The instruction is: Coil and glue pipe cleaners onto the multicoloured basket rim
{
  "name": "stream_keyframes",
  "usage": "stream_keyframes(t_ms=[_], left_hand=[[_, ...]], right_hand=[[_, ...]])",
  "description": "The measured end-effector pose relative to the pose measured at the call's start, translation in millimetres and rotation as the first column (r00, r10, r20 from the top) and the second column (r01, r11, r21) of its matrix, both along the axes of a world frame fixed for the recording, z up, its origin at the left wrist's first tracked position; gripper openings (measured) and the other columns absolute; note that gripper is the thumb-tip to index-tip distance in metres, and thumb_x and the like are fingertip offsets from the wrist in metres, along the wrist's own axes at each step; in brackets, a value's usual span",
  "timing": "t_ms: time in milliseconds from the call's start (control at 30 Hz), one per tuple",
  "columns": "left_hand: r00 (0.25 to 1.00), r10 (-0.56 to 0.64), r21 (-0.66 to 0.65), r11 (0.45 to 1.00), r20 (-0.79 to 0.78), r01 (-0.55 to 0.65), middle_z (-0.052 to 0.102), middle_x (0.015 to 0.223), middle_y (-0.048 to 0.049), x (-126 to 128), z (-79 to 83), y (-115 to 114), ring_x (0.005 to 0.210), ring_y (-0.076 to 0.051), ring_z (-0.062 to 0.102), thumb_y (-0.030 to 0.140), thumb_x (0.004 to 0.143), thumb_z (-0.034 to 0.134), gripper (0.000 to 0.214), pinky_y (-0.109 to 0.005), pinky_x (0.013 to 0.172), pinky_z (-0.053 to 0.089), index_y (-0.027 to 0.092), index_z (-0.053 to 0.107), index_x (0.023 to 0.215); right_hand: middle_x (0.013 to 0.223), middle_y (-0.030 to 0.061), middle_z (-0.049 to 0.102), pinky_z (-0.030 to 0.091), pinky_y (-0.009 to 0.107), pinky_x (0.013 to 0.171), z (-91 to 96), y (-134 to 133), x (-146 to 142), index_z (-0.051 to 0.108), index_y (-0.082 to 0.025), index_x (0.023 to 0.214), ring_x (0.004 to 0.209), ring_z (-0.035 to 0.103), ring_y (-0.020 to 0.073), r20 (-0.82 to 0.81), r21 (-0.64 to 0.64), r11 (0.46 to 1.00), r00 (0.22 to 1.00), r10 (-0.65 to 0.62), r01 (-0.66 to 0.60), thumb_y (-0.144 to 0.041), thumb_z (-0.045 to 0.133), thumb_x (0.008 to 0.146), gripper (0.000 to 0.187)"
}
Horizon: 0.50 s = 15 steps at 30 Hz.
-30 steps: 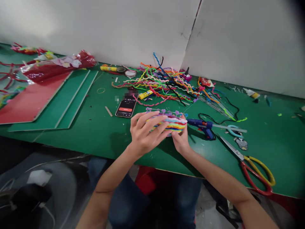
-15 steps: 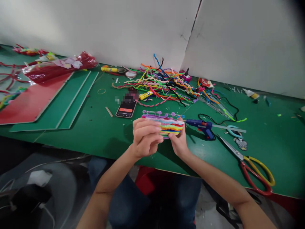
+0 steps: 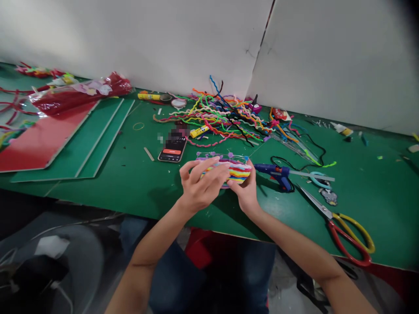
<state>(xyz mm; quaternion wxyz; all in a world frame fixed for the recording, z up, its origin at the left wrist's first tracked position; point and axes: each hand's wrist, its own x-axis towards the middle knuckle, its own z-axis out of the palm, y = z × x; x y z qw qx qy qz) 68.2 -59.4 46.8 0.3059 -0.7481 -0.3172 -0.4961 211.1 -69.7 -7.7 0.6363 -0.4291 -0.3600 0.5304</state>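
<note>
A small rainbow-striped craft piece [image 3: 240,172], seemingly made of fuzzy pipe cleaners, is held up above the table's front part. Along its top runs a thin rail with purple knobs and one blue knob. My right hand [image 3: 247,194] grips its right end, thumb on the front face. My left hand [image 3: 204,185] lies across the left part, fingers stretched and apart over the stripes, hiding much of that side. Whether those fingertips press on it is hard to see. Just right of the piece lies a blue glue gun [image 3: 276,173] with a glue stick in its back.
Large scissors [image 3: 338,224] with red and yellow handles lie at the right front. A phone [image 3: 172,144] rests left of centre, before a heap of coloured pipe cleaners [image 3: 225,111]. Red and green boards [image 3: 104,139] and a plastic-wrapped red bundle [image 3: 81,93] are at left.
My left fingers have uncurled and spread across the front of the striped piece. My right hand keeps its grip with little movement. The view has shifted slightly.
</note>
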Motion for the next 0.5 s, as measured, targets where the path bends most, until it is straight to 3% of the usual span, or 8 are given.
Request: stream_keyframes(t_ms=[100, 233, 333, 500], left_hand=[[0.994, 0.06, 0.031, 0.998, -0.093, -0.057, 0.071, 0.082, 0.0011, -0.1, 0.0, -2.3, 0.093, -0.017, 0.064, 0.019, 0.082, 0.069, 0.008, -0.035, 0.094, 0.036, 0.022, 0.066, 0.089], [0.993, 0.085, -0.064, 0.994, -0.078, -0.09, 0.069, 0.084, -0.0008, 2.8, -0.8, -1.0, 0.098, -0.018, 0.063, 0.017, 0.086, 0.062, 0.003, -0.037, 0.097, 0.035, 0.021, 0.061, 0.086], [1.0, 0.013, -0.134, 0.991, -0.006, -0.014, 0.068, 0.085, -0.0025, 3.7, 0.4, -0.1, 0.101, -0.019, 0.064, 0.017, 0.09, 0.053, 0.008, -0.036, 0.096, 0.038, 0.02, 0.056, 0.083], [0.991, -0.093, -0.136, 0.985, 0.101, 0.106, 0.068, 0.082, -0.0016, -0.3, 5.8, -4.7, 0.096, -0.019, 0.066, 0.024, 0.095, 0.045, 0.015, -0.036, 0.089, 0.042, 0.022, 0.051, 0.082]], right_hand=[[0.13, 0.0053, 0.056, 0.049, 0.046, 0.101, -0.2, 0.2, -0.6, 0.037, -0.035, 0.133, 0.115, 0.06, 0.0239, 0.007, 0.006, 1.0, 1.0, -0.007, 0.007, -0.032, 0.087, 0.051, 0.096], [0.131, 0.0054, 0.056, 0.049, 0.046, 0.1, 1.2, -0.6, -0.7, 0.038, -0.035, 0.133, 0.116, 0.059, 0.0245, 0.02, 0.024, 1.0, 1.0, -0.02, 0.019, -0.032, 0.087, 0.052, 0.095], [0.13, 0.0047, 0.056, 0.048, 0.045, 0.102, 1.2, -0.3, -0.1, 0.04, -0.034, 0.131, 0.115, 0.058, 0.0234, 0.011, 0.017, 0.999, 0.999, -0.03, 0.03, -0.031, 0.087, 0.051, 0.093], [0.123, 0.0013, 0.059, 0.047, 0.043, 0.102, 0.3, 6.6, 5.5, 0.044, -0.034, 0.123, 0.11, 0.06, 0.0196, -0.025, -0.044, 0.995, 0.996, -0.087, 0.086, -0.034, 0.085, 0.056, 0.078]])
